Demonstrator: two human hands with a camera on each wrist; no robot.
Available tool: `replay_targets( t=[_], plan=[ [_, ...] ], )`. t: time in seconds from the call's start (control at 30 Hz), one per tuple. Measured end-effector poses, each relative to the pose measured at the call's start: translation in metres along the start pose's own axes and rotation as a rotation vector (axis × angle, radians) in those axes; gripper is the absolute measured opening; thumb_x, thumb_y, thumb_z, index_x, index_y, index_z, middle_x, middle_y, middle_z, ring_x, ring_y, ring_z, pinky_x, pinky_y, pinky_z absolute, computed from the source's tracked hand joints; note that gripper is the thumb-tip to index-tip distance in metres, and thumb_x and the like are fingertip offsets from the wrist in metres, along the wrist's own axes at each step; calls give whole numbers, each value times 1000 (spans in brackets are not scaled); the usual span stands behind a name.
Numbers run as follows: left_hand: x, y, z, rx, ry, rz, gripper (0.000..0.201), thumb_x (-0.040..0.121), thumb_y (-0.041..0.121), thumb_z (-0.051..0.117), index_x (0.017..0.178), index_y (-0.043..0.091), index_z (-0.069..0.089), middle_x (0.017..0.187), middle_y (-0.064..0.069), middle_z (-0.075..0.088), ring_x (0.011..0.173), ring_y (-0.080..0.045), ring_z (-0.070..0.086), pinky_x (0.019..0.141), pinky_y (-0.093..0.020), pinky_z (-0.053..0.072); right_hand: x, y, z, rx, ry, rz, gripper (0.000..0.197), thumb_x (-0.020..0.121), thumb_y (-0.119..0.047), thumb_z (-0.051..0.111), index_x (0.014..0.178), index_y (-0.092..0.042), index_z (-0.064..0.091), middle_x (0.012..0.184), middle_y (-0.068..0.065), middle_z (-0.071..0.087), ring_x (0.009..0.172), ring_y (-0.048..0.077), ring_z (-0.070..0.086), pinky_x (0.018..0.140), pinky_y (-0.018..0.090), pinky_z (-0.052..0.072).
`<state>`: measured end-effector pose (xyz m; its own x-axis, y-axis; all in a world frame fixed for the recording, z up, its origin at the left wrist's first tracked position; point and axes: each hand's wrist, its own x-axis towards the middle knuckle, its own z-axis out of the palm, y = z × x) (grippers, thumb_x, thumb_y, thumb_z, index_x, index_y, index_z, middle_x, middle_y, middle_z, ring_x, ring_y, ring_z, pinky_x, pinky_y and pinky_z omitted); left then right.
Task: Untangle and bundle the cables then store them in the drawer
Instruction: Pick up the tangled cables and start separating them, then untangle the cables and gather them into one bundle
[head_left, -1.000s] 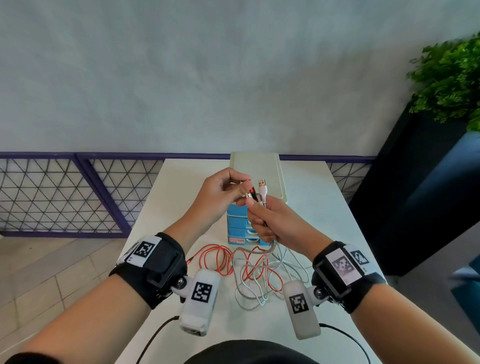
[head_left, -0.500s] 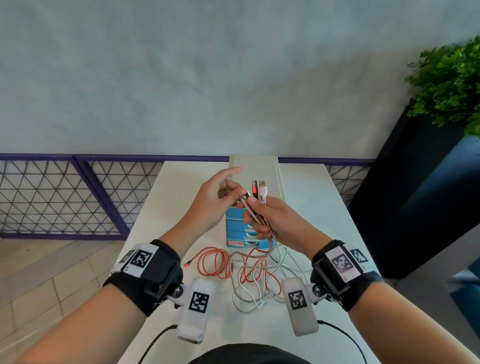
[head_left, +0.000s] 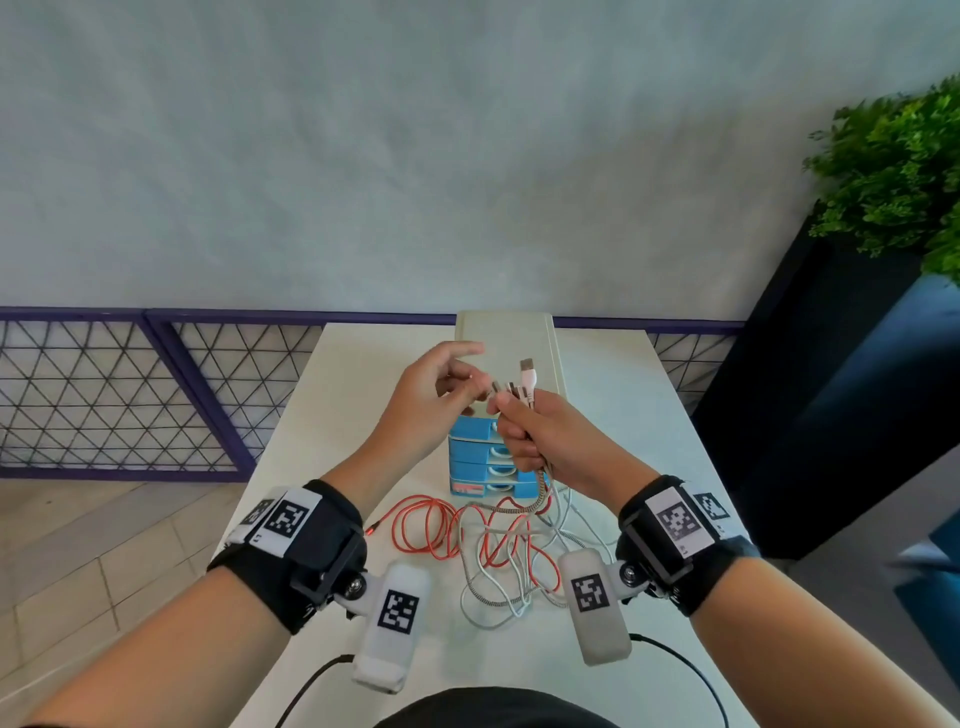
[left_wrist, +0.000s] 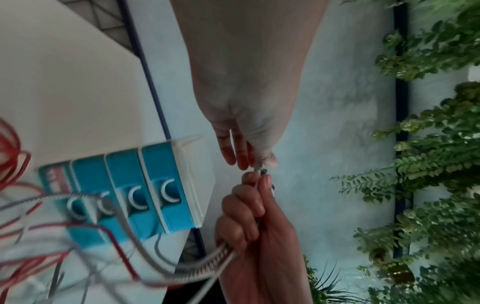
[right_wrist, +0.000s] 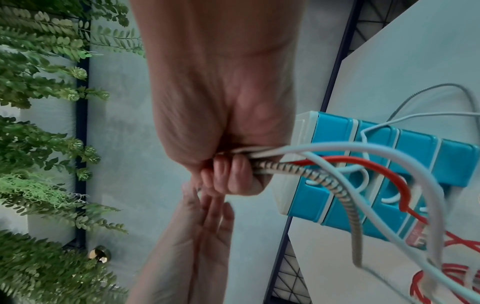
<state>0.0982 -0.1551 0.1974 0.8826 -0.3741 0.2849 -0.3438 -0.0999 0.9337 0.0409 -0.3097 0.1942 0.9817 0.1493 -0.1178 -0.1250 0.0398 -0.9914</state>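
Note:
My right hand (head_left: 540, 431) is fisted round the ends of three cables held above the table: a white one, a red one and a braided one. Their plugs stick up out of the fist, the white USB plug (head_left: 528, 374) highest. My left hand (head_left: 470, 392) pinches the braided cable's plug (head_left: 494, 387) at the right fist's top, index finger stretched out. The braided cable (right_wrist: 285, 167) and red cable (right_wrist: 363, 164) trail from the fist. Red loops (head_left: 431, 530) and white loops (head_left: 498, 608) lie tangled on the table. Behind the hands stands the blue drawer unit (head_left: 475, 457), its drawers closed.
The white table (head_left: 322, 415) is narrow, with a purple mesh railing (head_left: 156, 395) at its far left and floor tiles below. A dark planter with green foliage (head_left: 893, 171) stands to the right. The drawer unit's beige top (head_left: 504, 332) reaches to the table's far edge.
My left index finger has straightened out from a curled pinch. The braided plug now sits beside the other plugs at the top of my right fist. Both hands stay nearly in place.

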Motion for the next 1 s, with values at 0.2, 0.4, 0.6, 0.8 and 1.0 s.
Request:
replay_targets(
  t=[0.2,0.4,0.6,0.8,1.0],
  plan=[
    [-22,-1,35,-240,-360,-353,52,93,58,23,100,16,54,89,2,64,80,-2,66,80,-23,51,13,-11,5,169,225,-127,24,103,-20,41,84,-9,51,58,0,49,43,11,45,43,20,40],
    [-26,-1,38,155,-513,-182,26,99,38,40,111,18,50,101,6,61,94,-6,57,90,-21,46,19,-10,2,148,330,-247,22,104,-20,40,86,-11,50,62,-1,44,50,12,49,55,23,43],
    [-27,-1,48,153,-416,-112,29,103,28,28,87,18,50,77,4,55,68,2,50,72,-18,43,23,-18,1,195,348,-274,21,103,-24,40,94,-8,50,60,-1,47,52,14,54,58,24,47],
    [-29,2,50,142,-512,-97,20,102,25,34,96,11,47,76,6,54,67,1,50,69,-12,41,26,-14,-4,313,342,-258,21,103,-26,41,95,-8,49,60,-3,39,46,11,41,56,27,36],
    [-30,-4,55,235,-491,-152,26,104,23,26,93,12,47,76,4,52,56,8,46,62,-12,36,20,-8,-6,308,229,-126,28,103,-31,40,93,-7,51,59,-3,41,47,11,45,54,24,43]
  ],
)
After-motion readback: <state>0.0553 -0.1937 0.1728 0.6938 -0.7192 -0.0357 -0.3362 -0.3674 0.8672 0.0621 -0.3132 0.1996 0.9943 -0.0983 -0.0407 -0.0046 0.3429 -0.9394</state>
